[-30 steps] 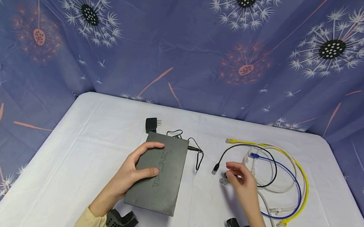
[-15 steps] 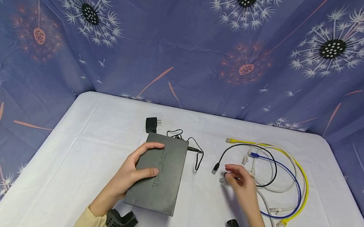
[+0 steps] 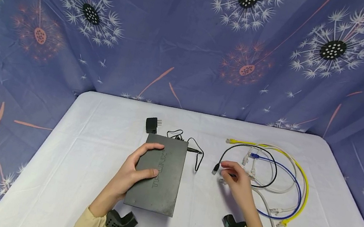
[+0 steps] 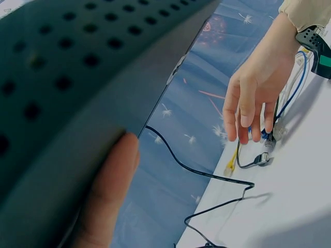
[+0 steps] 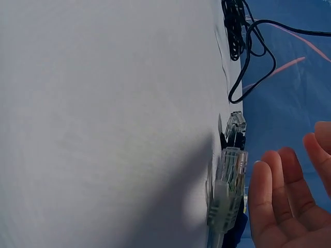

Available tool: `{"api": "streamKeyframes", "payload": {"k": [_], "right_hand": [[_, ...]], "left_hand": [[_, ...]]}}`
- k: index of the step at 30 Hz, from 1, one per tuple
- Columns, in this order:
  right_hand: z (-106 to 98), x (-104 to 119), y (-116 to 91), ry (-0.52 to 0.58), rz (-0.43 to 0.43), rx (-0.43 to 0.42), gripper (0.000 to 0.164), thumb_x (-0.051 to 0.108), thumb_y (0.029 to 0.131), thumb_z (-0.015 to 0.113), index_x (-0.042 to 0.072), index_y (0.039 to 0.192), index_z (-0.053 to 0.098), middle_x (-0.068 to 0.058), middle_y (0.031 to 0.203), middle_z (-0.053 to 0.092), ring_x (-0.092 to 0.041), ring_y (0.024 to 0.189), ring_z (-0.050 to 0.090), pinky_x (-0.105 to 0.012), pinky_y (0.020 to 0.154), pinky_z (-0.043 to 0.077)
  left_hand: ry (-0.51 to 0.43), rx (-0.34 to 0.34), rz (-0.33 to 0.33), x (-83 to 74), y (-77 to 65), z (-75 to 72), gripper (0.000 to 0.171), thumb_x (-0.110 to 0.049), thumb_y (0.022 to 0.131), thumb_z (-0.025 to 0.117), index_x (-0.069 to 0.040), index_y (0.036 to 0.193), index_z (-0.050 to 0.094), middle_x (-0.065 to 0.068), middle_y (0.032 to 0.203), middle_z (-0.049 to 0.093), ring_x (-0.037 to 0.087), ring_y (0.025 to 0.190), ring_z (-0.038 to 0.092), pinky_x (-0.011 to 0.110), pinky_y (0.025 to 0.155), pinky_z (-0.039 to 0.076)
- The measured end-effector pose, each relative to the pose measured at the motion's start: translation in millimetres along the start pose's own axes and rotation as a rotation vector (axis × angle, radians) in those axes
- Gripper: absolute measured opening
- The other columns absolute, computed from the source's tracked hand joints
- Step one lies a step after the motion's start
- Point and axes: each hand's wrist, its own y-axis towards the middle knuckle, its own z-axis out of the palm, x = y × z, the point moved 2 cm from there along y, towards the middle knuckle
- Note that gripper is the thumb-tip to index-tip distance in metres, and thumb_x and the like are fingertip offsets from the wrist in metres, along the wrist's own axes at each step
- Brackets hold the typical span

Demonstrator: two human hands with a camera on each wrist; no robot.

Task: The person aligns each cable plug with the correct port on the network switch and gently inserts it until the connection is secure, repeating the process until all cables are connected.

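Observation:
My left hand [image 3: 131, 171] grips a dark grey TP-LINK network box [image 3: 167, 184] by its left side, thumb and a finger lying over the top face. A thin black power lead [image 3: 193, 150] runs from the box's right edge. The right hand [image 3: 240, 184], fingers loosely bent, hovers over the near-left ends of the network cables. Its fingertips come close to the black cable's plug [image 3: 215, 169]. Below the hand a clear grey-cable plug [image 5: 230, 175] lies on the cloth in the right wrist view. Nothing shows between the right fingers in the left wrist view.
A black power adapter [image 3: 151, 125] lies behind the box, its cord bundled nearby. Looped yellow [image 3: 307, 188], blue [image 3: 300, 196] and pale network cables spread over the right side of the white-clothed table [image 3: 95, 147]. A patterned blue curtain [image 3: 194, 42] hangs behind.
My right hand has shifted slightly left, closer to the black cable's plug, and now covers a plug that showed at its fingertips. The left hand and the box have hardly moved.

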Motion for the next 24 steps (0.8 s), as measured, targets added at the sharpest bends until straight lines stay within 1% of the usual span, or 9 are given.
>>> {"api": "streamKeyframes", "payload": {"k": [5,6,9,12,13,16,17,19,24], "right_hand": [[-0.5,-2.4,-0.4,-0.024,0.014,0.001,0.022,-0.004,0.089,0.063,-0.005,0.11,0.064,-0.021,0.106,0.063,-0.006,0.087,0.058,-0.018,0.072,0.045],[-0.8,-2.1,-1.2,-0.032,0.012,0.0,0.022,-0.005,0.088,0.063,-0.005,0.11,0.064,-0.021,0.107,0.063,-0.008,0.087,0.059,-0.019,0.072,0.045],[-2.1,13.7,-4.7,-0.048,0.028,-0.005,0.022,-0.01,0.087,0.062,-0.008,0.109,0.063,-0.025,0.106,0.063,-0.018,0.087,0.061,-0.02,0.071,0.047],[-3.5,16.5,-7.0,-0.057,0.031,-0.015,0.022,-0.013,0.086,0.06,-0.011,0.108,0.062,-0.028,0.106,0.062,-0.02,0.086,0.062,-0.02,0.07,0.047],[-4.2,16.4,-7.4,-0.054,0.037,-0.021,0.023,-0.014,0.086,0.06,-0.011,0.108,0.062,-0.028,0.106,0.062,-0.02,0.086,0.062,-0.02,0.07,0.048],[-5.6,0.4,-7.7,-0.039,0.037,-0.029,0.023,-0.011,0.087,0.061,-0.008,0.11,0.062,-0.025,0.108,0.062,-0.017,0.086,0.062,-0.019,0.067,0.048],[-6.3,-2.2,-8.1,-0.031,0.034,-0.031,0.022,-0.009,0.088,0.062,-0.007,0.11,0.063,-0.024,0.108,0.062,-0.018,0.086,0.062,-0.019,0.066,0.048],[-7.2,-4.1,-9.4,-0.019,0.042,-0.036,0.022,-0.008,0.087,0.063,-0.006,0.109,0.063,-0.024,0.107,0.063,-0.018,0.085,0.063,-0.02,0.065,0.049],[-9.3,-6.5,-13.3,-0.025,0.041,-0.05,0.021,-0.004,0.088,0.065,-0.007,0.109,0.063,-0.024,0.104,0.064,-0.01,0.079,0.062,-0.021,0.061,0.049]], "left_hand": [[0.0,0.001,-0.002,0.6,-0.2,0.1,0.057,-0.005,0.081,0.067,-0.02,0.134,0.052,0.012,0.122,0.048,0.032,0.106,0.045,0.045,0.086,0.038],[0.0,0.001,-0.002,0.7,-0.2,0.1,0.057,-0.005,0.081,0.067,-0.02,0.134,0.052,0.012,0.122,0.048,0.032,0.106,0.045,0.045,0.086,0.038],[0.002,-0.001,-0.004,1.0,-0.2,-0.1,0.056,-0.006,0.081,0.067,-0.02,0.133,0.052,0.012,0.122,0.048,0.032,0.106,0.045,0.045,0.086,0.039],[0.003,-0.002,-0.005,1.2,0.0,-0.2,0.056,-0.005,0.081,0.067,-0.02,0.133,0.052,0.012,0.123,0.048,0.032,0.106,0.045,0.045,0.086,0.039],[0.004,-0.002,-0.005,1.3,0.0,-0.2,0.056,-0.005,0.081,0.067,-0.02,0.133,0.052,0.011,0.123,0.048,0.032,0.106,0.045,0.045,0.087,0.038],[0.003,0.001,-0.001,1.4,0.1,-0.1,0.056,-0.005,0.081,0.067,-0.02,0.133,0.052,0.012,0.123,0.048,0.032,0.106,0.045,0.045,0.087,0.038],[0.003,0.002,0.001,1.4,0.1,-0.1,0.056,-0.005,0.081,0.067,-0.02,0.133,0.052,0.012,0.123,0.048,0.032,0.106,0.045,0.045,0.087,0.038],[0.001,0.003,0.003,1.5,0.0,-0.1,0.056,-0.005,0.081,0.067,-0.019,0.133,0.052,0.012,0.122,0.048,0.032,0.106,0.045,0.045,0.087,0.038],[0.005,0.0,0.001,2.2,-0.1,-0.5,0.057,-0.005,0.081,0.067,-0.019,0.133,0.052,0.012,0.123,0.048,0.032,0.106,0.045,0.045,0.088,0.037]]}}
